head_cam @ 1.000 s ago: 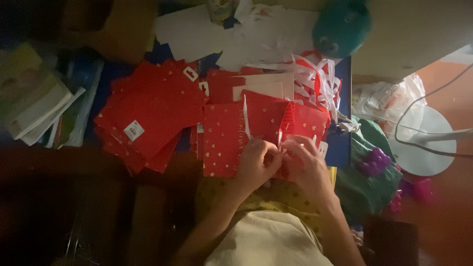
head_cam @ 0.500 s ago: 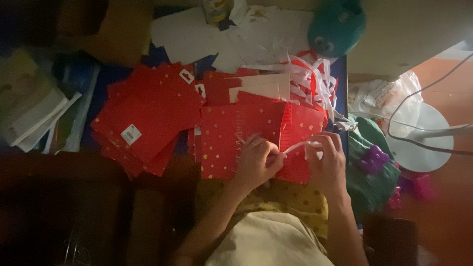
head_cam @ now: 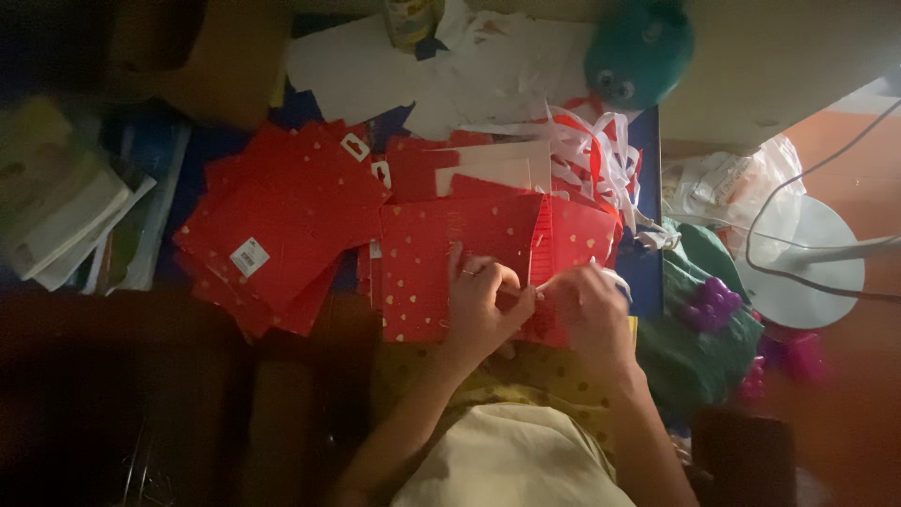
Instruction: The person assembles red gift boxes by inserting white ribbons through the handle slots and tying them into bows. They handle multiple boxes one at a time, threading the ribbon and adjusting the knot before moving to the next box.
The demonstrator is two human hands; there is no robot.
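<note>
A flat red paper bag with gold hearts (head_cam: 450,268) was pinned on the cluttered bench (head_cam: 648,272) by the left hand (head_cam: 483,310), fingers closed on its right edge. A thin white strip (head_cam: 612,277) was pinched in the right hand (head_cam: 587,314); looked like the handle-fitting step, so careful lining-up at the edge was probably called for.

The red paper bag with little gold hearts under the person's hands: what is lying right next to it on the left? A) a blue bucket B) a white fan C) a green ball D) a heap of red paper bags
D: left of the red paper bag with little gold hearts, which both the left hand and right hand touch, lies a heap of red paper bags.
</note>
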